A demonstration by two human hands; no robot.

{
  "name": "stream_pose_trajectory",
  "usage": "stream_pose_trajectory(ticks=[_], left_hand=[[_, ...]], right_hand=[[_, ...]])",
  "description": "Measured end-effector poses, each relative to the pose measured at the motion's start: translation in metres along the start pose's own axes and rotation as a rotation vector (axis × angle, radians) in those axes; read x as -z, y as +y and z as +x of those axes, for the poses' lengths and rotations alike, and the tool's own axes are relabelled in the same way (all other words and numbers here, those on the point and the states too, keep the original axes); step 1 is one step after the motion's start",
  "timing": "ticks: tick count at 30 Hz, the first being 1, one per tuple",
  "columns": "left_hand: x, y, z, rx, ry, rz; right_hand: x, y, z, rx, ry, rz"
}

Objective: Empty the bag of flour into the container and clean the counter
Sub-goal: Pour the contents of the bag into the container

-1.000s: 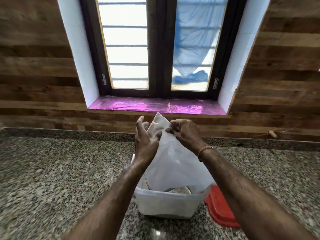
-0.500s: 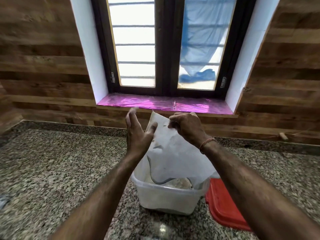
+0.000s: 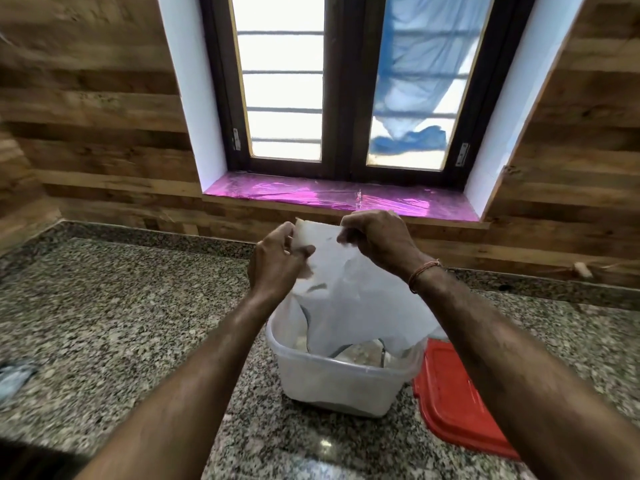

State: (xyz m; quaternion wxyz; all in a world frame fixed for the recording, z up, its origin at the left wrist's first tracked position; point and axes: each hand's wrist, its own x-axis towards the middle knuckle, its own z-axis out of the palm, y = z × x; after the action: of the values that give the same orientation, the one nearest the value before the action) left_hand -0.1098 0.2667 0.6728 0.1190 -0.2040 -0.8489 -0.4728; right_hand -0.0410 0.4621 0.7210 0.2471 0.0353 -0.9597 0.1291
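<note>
A limp white plastic flour bag [image 3: 349,299] hangs upside down, its open mouth inside a clear plastic container [image 3: 339,382] on the speckled granite counter [image 3: 121,323]. My left hand [image 3: 277,265] pinches the bag's upper left corner. My right hand [image 3: 377,237] grips the upper right corner at the same height. Pale flour shows at the container's bottom, partly hidden by the bag.
A red lid [image 3: 457,403] lies flat on the counter just right of the container. A grey-blue cloth [image 3: 15,374] sits at the counter's far left edge. A wooden wall and a window with a pink-lined sill [image 3: 339,199] stand behind.
My left hand, open beside the bag half a second ago, has closed on its upper corner again. The view has shifted slightly, showing more counter on the left.
</note>
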Motion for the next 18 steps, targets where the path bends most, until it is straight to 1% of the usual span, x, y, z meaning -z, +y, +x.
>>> stream_pose_trajectory(ticks=[2,3,4,5,6,7,8,10,11,13,14,15,16,17,18], left_hand=[[0.0,0.001,-0.001,0.055,0.023,-0.123],[-0.001,0.003,-0.002,0.059,0.017,-0.213],[-0.002,0.004,-0.004,0.054,0.009,-0.28],[-0.003,0.007,-0.007,0.042,-0.01,-0.33],[-0.005,0.009,-0.009,0.023,-0.047,-0.365],[-0.007,0.011,-0.009,-0.001,-0.09,-0.372],[-0.008,0.012,-0.007,-0.012,-0.135,-0.339],[-0.009,0.015,-0.003,0.013,-0.202,-0.31],[-0.008,0.016,0.0,0.053,-0.214,-0.353],[-0.008,0.015,0.004,0.159,-0.184,-0.492],[-0.006,0.014,0.005,0.199,-0.157,-0.566],[-0.005,0.012,0.005,0.215,-0.135,-0.616],[-0.004,0.009,0.005,0.209,-0.127,-0.635],[-0.004,0.008,0.005,0.174,-0.155,-0.619],[-0.004,0.009,0.004,0.118,-0.225,-0.599]], right_hand=[[0.008,0.0,0.0,-0.14,-0.165,0.18],[0.01,0.003,-0.001,-0.204,-0.259,0.222],[0.011,0.006,-0.003,-0.234,-0.322,0.166],[0.012,0.008,-0.006,-0.252,-0.341,0.049],[0.014,0.01,-0.009,-0.257,-0.314,-0.079],[0.016,0.009,-0.012,-0.251,-0.275,-0.144],[0.017,0.009,-0.012,-0.229,-0.262,-0.135],[0.02,0.005,-0.012,-0.192,-0.293,-0.038],[0.022,0.004,-0.012,-0.203,-0.315,0.008],[0.031,0.012,-0.017,-0.317,-0.379,0.159],[0.036,0.018,-0.021,-0.392,-0.413,0.263],[0.04,0.025,-0.026,-0.434,-0.436,0.31],[0.042,0.03,-0.031,-0.437,-0.434,0.264],[0.043,0.036,-0.033,-0.43,-0.398,0.131],[0.043,0.039,-0.035,-0.424,-0.344,0.001]])
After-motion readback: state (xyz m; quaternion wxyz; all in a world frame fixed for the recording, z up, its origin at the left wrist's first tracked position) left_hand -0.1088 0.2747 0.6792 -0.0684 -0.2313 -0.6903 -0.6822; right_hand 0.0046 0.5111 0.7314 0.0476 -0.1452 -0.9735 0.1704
